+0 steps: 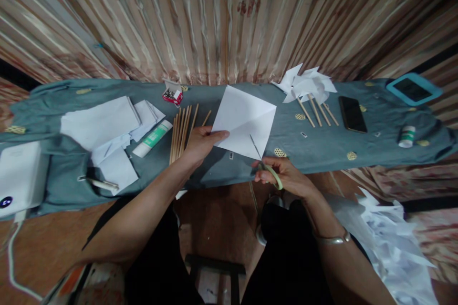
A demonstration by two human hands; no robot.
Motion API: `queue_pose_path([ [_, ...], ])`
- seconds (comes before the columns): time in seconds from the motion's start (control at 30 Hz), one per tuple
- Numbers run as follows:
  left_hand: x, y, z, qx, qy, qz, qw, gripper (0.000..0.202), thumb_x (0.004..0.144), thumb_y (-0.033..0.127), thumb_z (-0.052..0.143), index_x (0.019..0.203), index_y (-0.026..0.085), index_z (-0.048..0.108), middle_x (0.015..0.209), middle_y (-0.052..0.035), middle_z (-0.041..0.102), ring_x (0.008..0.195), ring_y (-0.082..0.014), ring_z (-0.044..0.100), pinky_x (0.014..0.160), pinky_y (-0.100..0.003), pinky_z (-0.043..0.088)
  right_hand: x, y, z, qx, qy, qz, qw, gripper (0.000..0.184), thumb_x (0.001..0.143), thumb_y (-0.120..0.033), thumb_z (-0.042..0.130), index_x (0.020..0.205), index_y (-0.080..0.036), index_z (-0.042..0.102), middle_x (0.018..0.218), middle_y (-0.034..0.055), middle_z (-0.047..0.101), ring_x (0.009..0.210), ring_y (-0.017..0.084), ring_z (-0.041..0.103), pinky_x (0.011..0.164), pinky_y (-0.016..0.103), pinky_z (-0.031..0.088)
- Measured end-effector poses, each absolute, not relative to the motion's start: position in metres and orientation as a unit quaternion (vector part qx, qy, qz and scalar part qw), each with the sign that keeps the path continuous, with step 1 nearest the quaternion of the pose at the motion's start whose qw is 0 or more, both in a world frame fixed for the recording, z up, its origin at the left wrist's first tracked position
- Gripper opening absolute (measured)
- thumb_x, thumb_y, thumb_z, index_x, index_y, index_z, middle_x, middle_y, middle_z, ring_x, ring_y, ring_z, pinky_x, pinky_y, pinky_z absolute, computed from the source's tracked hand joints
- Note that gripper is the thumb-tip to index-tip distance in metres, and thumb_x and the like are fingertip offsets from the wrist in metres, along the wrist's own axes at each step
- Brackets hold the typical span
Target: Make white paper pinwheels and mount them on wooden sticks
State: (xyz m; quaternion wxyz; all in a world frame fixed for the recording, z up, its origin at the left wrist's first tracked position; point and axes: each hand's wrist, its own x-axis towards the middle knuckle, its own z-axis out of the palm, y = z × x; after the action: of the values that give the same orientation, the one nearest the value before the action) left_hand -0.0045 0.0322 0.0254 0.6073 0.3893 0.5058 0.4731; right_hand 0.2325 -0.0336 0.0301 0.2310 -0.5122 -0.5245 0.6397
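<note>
My left hand point(203, 143) pinches the left corner of a white square sheet of paper point(246, 114), thumb on top. The sheet is tilted above the cloth, with a faint crease across it. In my right hand point(282, 174) is a pair of scissors point(275, 176) with pale green handles, my fingers closed round them. One blade lies over the paper at its near corner, pointing inward. Just left of my left hand lie several thin wooden sticks point(179, 133). Right of the sheet are white paper pinwheels point(309, 85) on sticks.
On the green cloth point(214, 174) lie stacked paper point(102, 121), a glue tube point(153, 138), a red box of pins point(172, 94), a pen point(102, 184), a phone point(352, 113), a blue-framed device point(414, 88) and a small bottle point(407, 137). A white power bank point(23, 176) sits left. More pinwheels point(390, 238) fill a bag below right.
</note>
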Motion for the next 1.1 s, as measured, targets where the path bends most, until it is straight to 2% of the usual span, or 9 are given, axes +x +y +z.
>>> queue_pose_path([
  [0.17,-0.011,0.039,0.027,0.357,0.481,0.506,0.620,0.031,0.049,0.030,0.086,0.072,0.014,0.075,0.070,-0.0037,0.073,0.063,-0.0150,0.063,0.065,-0.028,0.049,0.251,-0.033,0.045,-0.494,-0.521,0.665,0.204,0.055,0.062,-0.057,0.082,0.095,-0.015,0.070,0.073,0.0035,0.070,0.062,0.012,0.058,0.058,0.026,0.047],
  [0.23,-0.012,0.039,0.027,0.352,0.479,0.509,0.623,0.029,0.048,0.028,0.086,0.071,0.014,0.075,0.068,-0.0032,0.072,0.063,-0.0150,0.063,0.066,-0.029,0.049,0.264,-0.033,0.049,-0.494,-0.512,0.667,0.221,0.058,0.060,-0.061,0.081,0.094,-0.016,0.071,0.073,0.0043,0.070,0.061,0.014,0.059,0.058,0.027,0.047],
  [0.33,-0.010,0.037,0.027,0.350,0.477,0.503,0.630,0.025,0.049,0.027,0.085,0.069,0.014,0.074,0.068,-0.0031,0.072,0.061,-0.0140,0.062,0.063,-0.028,0.048,0.282,-0.031,0.049,-0.508,-0.504,0.630,0.302,0.058,0.062,-0.064,0.078,0.097,-0.018,0.073,0.075,0.0048,0.071,0.061,0.014,0.058,0.057,0.027,0.046],
  [0.47,-0.002,0.029,0.027,0.355,0.480,0.475,0.647,0.021,0.050,0.026,0.083,0.065,0.015,0.074,0.065,-0.0019,0.070,0.058,-0.0129,0.059,0.059,-0.026,0.044,0.284,-0.022,0.041,-0.532,-0.445,0.545,0.471,0.054,0.066,-0.063,0.076,0.100,-0.022,0.073,0.082,0.0033,0.073,0.067,0.014,0.062,0.059,0.026,0.048],
  [0.53,0.003,0.025,0.027,0.363,0.481,0.455,0.655,0.017,0.051,0.024,0.082,0.063,0.015,0.073,0.063,-0.0013,0.070,0.057,-0.0124,0.058,0.059,-0.026,0.044,0.273,-0.016,0.037,-0.534,-0.409,0.515,0.532,0.054,0.062,-0.062,0.080,0.097,-0.022,0.072,0.085,0.0031,0.074,0.072,0.015,0.065,0.063,0.027,0.051],
  [0.6,0.007,0.022,0.026,0.368,0.478,0.439,0.666,0.015,0.052,0.022,0.080,0.064,0.016,0.074,0.064,-0.0013,0.070,0.057,-0.0123,0.058,0.060,-0.026,0.044,0.259,-0.009,0.034,-0.541,-0.375,0.502,0.560,0.055,0.055,-0.061,0.084,0.092,-0.022,0.072,0.080,0.0011,0.073,0.068,0.013,0.064,0.059,0.024,0.050],
  [0.77,0.013,0.017,0.024,0.378,0.472,0.409,0.684,0.015,0.052,0.022,0.080,0.064,0.015,0.074,0.063,-0.0011,0.070,0.055,-0.0118,0.058,0.056,-0.024,0.041,0.238,0.002,0.032,-0.575,-0.307,0.469,0.596,0.045,0.048,-0.042,0.090,0.082,-0.018,0.071,0.058,-0.0051,0.062,0.049,0.006,0.051,0.044,0.017,0.040],
  [0.9,0.014,0.015,0.023,0.377,0.473,0.402,0.688,0.016,0.052,0.022,0.080,0.064,0.015,0.074,0.062,-0.0005,0.070,0.054,-0.0114,0.057,0.055,-0.024,0.040,0.241,0.007,0.029,-0.595,-0.269,0.437,0.618,0.043,0.047,-0.038,0.090,0.080,-0.019,0.069,0.060,-0.0057,0.062,0.050,0.006,0.052,0.042,0.016,0.040],
  [1.1,0.011,0.015,0.020,0.397,0.471,0.385,0.687,0.017,0.054,0.025,0.080,0.066,0.015,0.074,0.062,-0.0007,0.069,0.054,-0.0122,0.057,0.056,-0.025,0.040,0.243,0.007,0.031,-0.602,-0.284,0.454,0.593,0.035,0.047,-0.028,0.087,0.076,-0.018,0.071,0.059,-0.0062,0.061,0.048,0.005,0.050,0.042,0.017,0.039],
])
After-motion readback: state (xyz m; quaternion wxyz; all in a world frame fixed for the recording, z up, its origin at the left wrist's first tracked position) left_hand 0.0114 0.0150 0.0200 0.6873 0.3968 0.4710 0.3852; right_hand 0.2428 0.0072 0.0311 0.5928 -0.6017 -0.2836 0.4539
